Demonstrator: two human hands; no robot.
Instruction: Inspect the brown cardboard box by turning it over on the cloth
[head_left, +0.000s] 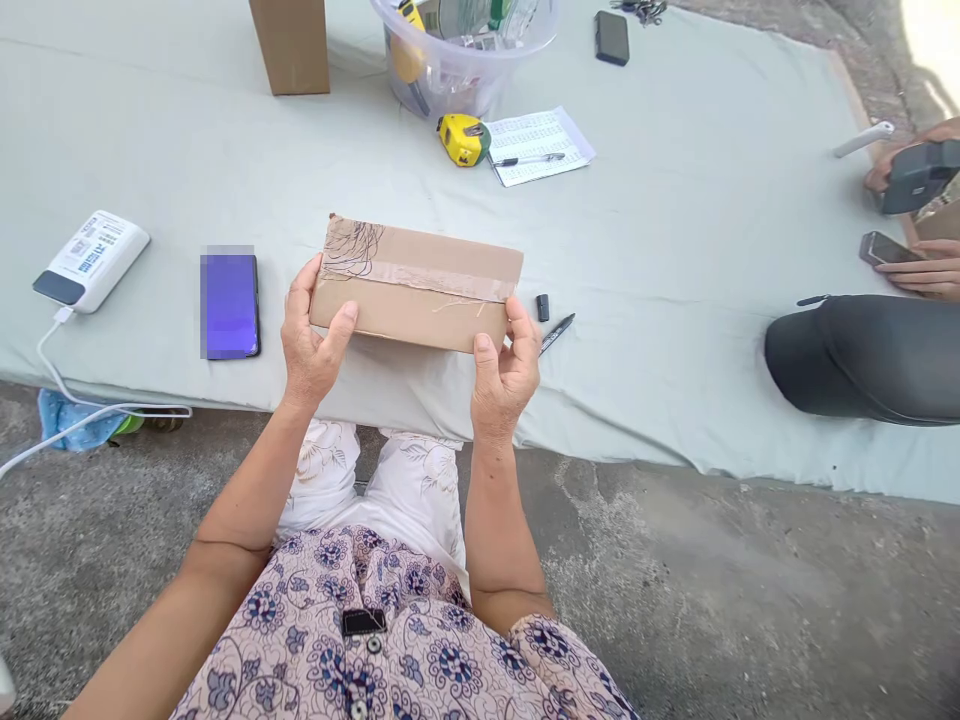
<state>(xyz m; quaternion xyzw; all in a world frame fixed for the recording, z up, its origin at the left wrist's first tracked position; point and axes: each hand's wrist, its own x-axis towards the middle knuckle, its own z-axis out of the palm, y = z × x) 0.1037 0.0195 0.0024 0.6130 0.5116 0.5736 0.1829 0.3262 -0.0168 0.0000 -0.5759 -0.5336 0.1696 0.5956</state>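
At the near edge of the desk (675,250), one taped cardboard box (420,288) is being held by its two ends: the left hand (307,350) is curling, partly closed, around one end, and the right hand (506,375) is gripping the other likewise, both thumbs resting on the taped face. One marker (556,334) and one cap (543,307) are lying just beside the right hand. One phone (232,308) and one power bank (96,258) are lying leftward. Farther back, one tape measure (463,141), one pen (529,159) and one filled tub (480,90) are sitting near another box (292,50).
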